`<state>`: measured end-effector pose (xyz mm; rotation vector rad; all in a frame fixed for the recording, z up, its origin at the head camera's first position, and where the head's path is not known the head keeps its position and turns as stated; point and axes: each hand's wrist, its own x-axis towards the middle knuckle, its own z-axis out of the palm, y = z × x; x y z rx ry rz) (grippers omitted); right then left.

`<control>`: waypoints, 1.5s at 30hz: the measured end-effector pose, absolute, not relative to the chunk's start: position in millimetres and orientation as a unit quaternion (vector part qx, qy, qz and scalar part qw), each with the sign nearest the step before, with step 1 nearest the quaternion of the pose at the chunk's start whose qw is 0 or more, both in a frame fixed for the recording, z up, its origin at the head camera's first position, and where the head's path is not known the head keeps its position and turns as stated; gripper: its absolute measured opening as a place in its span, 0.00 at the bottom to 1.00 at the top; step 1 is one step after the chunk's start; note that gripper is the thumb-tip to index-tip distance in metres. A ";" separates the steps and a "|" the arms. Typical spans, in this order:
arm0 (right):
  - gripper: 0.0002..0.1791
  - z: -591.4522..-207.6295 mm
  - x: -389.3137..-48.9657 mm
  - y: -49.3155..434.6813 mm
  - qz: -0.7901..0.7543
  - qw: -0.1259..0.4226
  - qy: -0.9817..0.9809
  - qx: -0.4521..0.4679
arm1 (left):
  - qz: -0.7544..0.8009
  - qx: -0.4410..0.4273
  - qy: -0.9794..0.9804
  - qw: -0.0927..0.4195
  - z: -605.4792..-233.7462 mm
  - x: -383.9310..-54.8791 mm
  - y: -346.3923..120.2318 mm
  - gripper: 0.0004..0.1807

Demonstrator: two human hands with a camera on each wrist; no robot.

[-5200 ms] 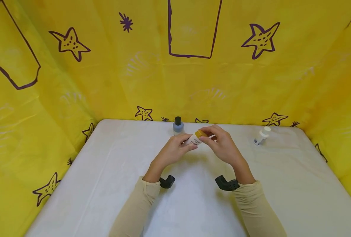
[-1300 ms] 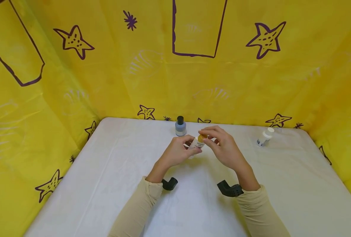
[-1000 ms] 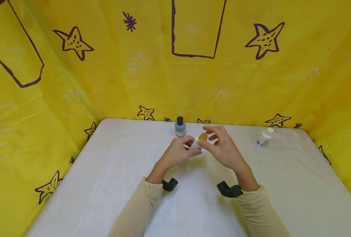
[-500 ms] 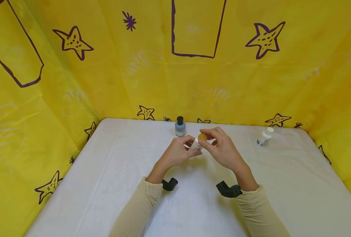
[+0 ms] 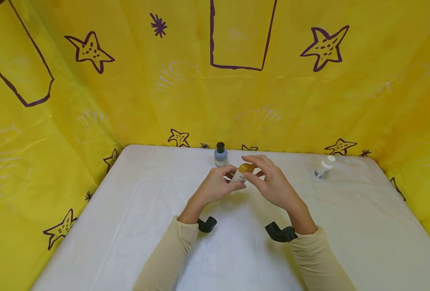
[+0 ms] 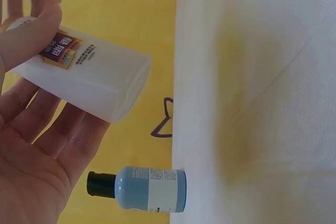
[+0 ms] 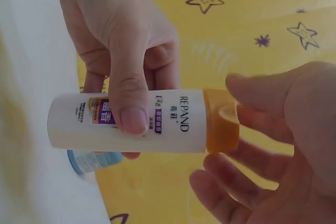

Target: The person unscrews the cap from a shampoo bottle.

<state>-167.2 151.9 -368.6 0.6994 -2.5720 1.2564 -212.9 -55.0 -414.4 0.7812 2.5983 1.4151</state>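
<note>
A small white toiletry bottle [image 7: 184, 116] with a printed label, "REPAND" among the lettering, is held tilted above the table. My left hand [image 5: 212, 186] grips its body, thumb across the label and fingers behind it. The orange cap [image 7: 220, 124] sits on the bottle's end. My right hand [image 5: 274, 180] has thumb and fingers bent around the cap; the thumb touches its edge and one finger stands a little away from it. In the left wrist view, the bottle's translucent white base [image 6: 118, 82] points towards the table, and the cap is hidden.
Behind the hands stands a blue bottle [image 5: 221, 157] with a black cap. A white bottle [image 5: 324, 167] with a white cap stands at the right. The white-covered table [image 5: 135, 226] is enclosed by yellow printed cloth [image 5: 200, 101]. Both wrists wear dark mounts.
The bottle and cap have tilted and turned slightly between the hands. My right fingers have shifted around the cap, spreading and closing in on it. The standing bottles have stayed put.
</note>
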 end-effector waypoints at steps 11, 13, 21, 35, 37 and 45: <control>0.18 -369.8 -167.8 147.9 0.391 0.093 -0.905 0.138 | 0.470 0.267 0.839 0.060 -415.4 -213.7 -54.2 0.17; 0.17 -370.2 -168.1 147.6 0.392 0.094 -0.905 0.139 | 0.470 0.268 0.839 0.061 -415.7 -213.7 -54.1 0.17; 0.23 -368.5 -165.1 149.8 0.400 0.085 -0.897 0.167 | 0.458 0.268 0.846 0.048 -413.9 -213.8 -52.9 0.18; 0.24 -365.6 -164.9 151.2 0.405 0.110 -0.876 0.238 | 0.462 0.255 0.848 0.053 -415.8 -214.5 -54.1 0.20; 0.24 -365.9 -165.5 150.9 0.405 0.114 -0.875 0.238 | 0.467 0.252 0.846 0.053 -416.3 -214.8 -54.0 0.19; 0.26 -366.8 -166.9 149.4 0.410 0.104 -0.888 0.178 | 0.471 0.272 0.838 0.041 -419.6 -215.0 -52.0 0.17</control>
